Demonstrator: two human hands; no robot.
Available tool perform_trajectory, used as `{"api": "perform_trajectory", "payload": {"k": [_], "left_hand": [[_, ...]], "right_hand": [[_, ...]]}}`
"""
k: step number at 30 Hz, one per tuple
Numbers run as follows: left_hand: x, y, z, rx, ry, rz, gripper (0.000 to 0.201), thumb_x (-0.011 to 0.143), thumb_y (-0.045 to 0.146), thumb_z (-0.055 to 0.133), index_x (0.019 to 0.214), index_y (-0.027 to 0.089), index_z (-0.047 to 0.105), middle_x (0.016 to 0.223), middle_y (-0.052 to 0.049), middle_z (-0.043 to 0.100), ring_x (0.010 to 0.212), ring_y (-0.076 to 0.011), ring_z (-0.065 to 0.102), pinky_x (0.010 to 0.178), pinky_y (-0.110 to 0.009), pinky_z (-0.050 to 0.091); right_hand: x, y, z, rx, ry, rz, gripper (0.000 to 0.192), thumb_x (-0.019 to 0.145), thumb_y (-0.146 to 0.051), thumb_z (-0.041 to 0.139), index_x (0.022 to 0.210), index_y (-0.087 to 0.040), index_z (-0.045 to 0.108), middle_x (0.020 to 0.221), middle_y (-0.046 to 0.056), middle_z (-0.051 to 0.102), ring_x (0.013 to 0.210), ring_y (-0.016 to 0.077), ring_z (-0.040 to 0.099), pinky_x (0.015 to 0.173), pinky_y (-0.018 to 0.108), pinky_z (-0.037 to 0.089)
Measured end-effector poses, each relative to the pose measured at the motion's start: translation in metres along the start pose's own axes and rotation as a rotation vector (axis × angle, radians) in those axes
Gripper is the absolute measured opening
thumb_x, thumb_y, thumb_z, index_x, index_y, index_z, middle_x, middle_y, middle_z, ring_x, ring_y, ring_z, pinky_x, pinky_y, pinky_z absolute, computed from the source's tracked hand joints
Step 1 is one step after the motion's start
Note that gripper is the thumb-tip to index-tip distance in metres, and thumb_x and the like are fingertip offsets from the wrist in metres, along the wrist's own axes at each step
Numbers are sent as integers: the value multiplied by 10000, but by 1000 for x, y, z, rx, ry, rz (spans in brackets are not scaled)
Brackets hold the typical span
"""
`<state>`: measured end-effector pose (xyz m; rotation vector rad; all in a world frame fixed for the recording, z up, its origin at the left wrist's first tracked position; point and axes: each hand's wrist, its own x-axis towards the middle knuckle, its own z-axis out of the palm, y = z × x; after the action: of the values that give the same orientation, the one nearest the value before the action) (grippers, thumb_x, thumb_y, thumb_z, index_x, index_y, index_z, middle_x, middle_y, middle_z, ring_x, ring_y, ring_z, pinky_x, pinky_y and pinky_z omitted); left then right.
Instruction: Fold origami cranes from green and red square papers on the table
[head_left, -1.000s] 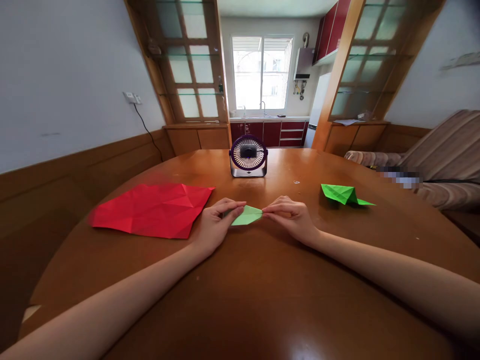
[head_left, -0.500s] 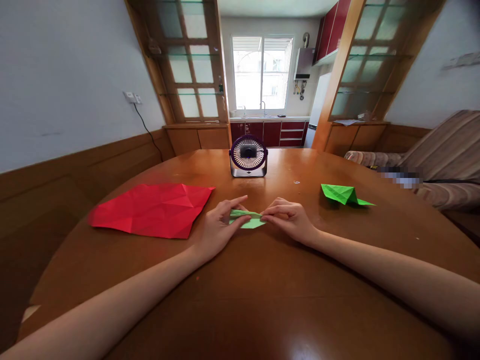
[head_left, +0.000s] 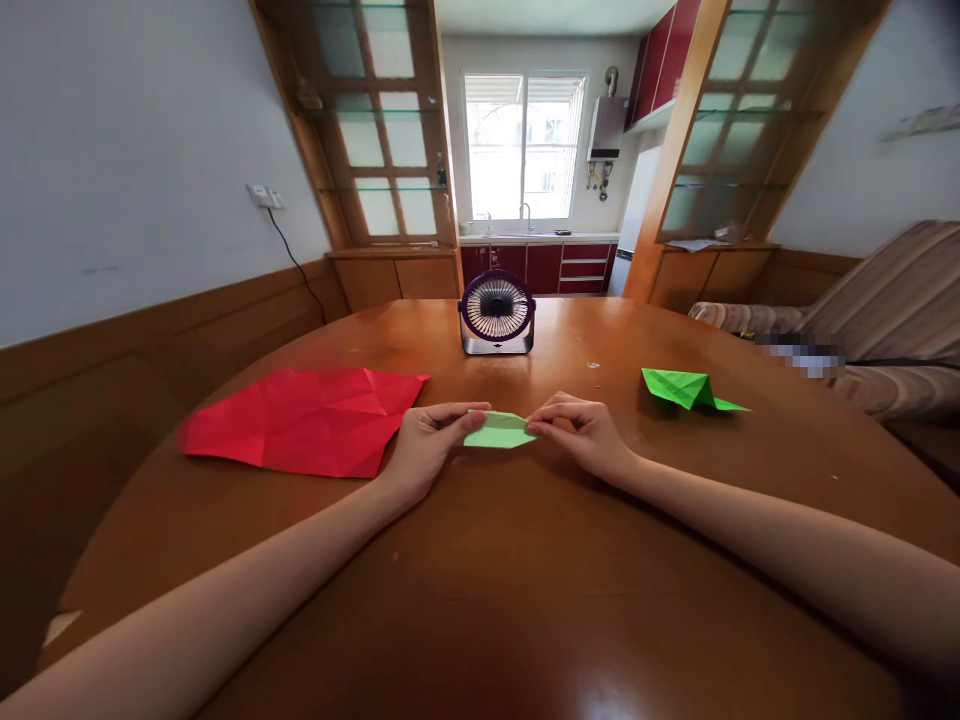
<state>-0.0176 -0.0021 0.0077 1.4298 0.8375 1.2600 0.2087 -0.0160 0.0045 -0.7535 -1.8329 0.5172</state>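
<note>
A small folded piece of light green paper (head_left: 497,432) lies low over the wooden table (head_left: 487,580), held at both ends. My left hand (head_left: 426,448) pinches its left end with thumb and fingers. My right hand (head_left: 583,434) pinches its right tip. The paper looks flat, its pale underside facing me.
A creased red paper sheet (head_left: 300,418) lies to the left of my left hand. A folded bright green paper figure (head_left: 686,388) rests to the right. A small purple desk fan (head_left: 496,312) stands at the far middle. A striped sofa (head_left: 877,300) is at the right.
The green paper was turned and refolded between my fingers: half a second ago it showed a narrow folded edge, now it lies flatter and broader. Both hands stayed in place.
</note>
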Motion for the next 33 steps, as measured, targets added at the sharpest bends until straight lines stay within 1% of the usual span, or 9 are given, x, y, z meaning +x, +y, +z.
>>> {"api": "perform_trajectory", "payload": {"k": [3,5,10,12,15,19,22,26,33], "left_hand": [[2,-2,-2,-44,-23,-11,255,703,349,792,885,172,762,894,-94,757,787,-202,695,749,-336,552],[3,0,-4,34,-39,27,250,711,363,782,876,176,760,877,-87,753,764,-197,687,719,-328,548],[0,7,-5,525,-80,389,223,753,363,747,938,239,761,901,-63,720,875,-208,633,791,-346,510],[-2,9,-4,638,-112,456,197,774,355,730,946,266,763,862,-48,715,870,-206,615,818,-356,489],[-4,10,2,519,-153,298,173,788,369,710,885,236,764,847,-46,713,808,-193,620,744,-321,486],[-4,8,7,80,-103,-59,256,711,389,772,844,176,726,813,-34,701,664,-137,608,592,-241,457],[-3,5,8,-147,-89,-198,321,650,348,824,869,160,685,790,-21,686,627,-111,599,584,-224,464],[-4,4,11,-267,-152,-239,414,639,287,837,966,180,606,786,-10,671,626,-112,603,588,-225,472],[-9,6,15,-218,-332,-229,425,736,278,771,1094,197,556,855,-19,658,669,-109,585,613,-216,445]], "right_hand": [[0,2,0,12,-2,22,137,824,-353,698,844,-226,747,812,39,696,764,161,631,721,316,512],[0,1,0,-5,1,20,147,825,-364,695,845,-228,746,809,37,694,763,162,630,724,318,513],[0,-5,2,-103,13,-46,132,849,-349,669,851,-236,737,795,42,688,773,174,618,729,340,507],[0,-8,3,-137,12,-84,118,850,-338,668,847,-239,734,776,39,686,761,177,609,736,351,503],[0,-10,2,-94,43,-75,141,865,-348,648,873,-232,727,812,44,688,787,178,615,751,346,502],[1,-7,0,72,102,47,238,921,-386,551,1021,-225,695,990,58,680,917,175,623,829,336,495],[0,-4,2,167,71,82,245,868,-388,628,1050,-232,677,1003,46,681,924,172,619,857,337,491],[-1,-5,10,238,51,150,259,820,-376,685,1032,-228,676,991,43,695,901,167,632,852,332,502],[-2,-8,16,402,62,314,219,786,-388,709,874,-192,669,854,15,686,780,138,625,762,285,500]]}}
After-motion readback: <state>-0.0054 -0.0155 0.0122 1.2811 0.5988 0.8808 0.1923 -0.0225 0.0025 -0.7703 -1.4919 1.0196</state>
